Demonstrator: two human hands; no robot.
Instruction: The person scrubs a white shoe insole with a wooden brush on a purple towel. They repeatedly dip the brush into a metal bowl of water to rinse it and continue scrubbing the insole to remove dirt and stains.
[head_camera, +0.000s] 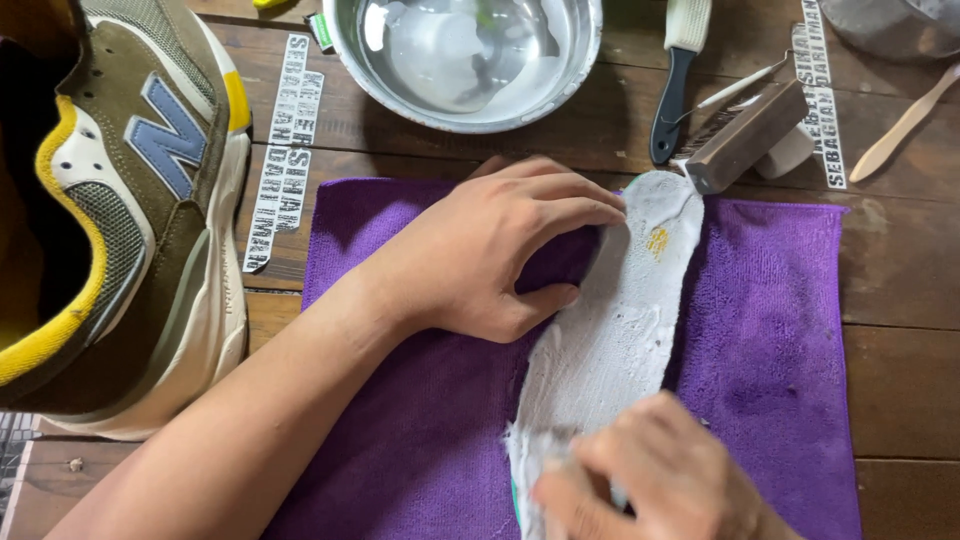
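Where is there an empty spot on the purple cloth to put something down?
The purple cloth is bare to the right of the foamy insole, out to its right edge. Another free patch lies low on the left, between the left hand and the right hand. The wood by the metal bowl and brushes is crowded.

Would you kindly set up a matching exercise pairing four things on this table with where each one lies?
Things:
1. insole
2. metal bowl
3. sneaker
4. wooden spatula

Places:
A. far right edge of the table
B. on the purple cloth, under both hands
C. left side, beside the cloth
D. top centre, beyond the cloth

Pairs: 1-B, 2-D, 3-C, 4-A
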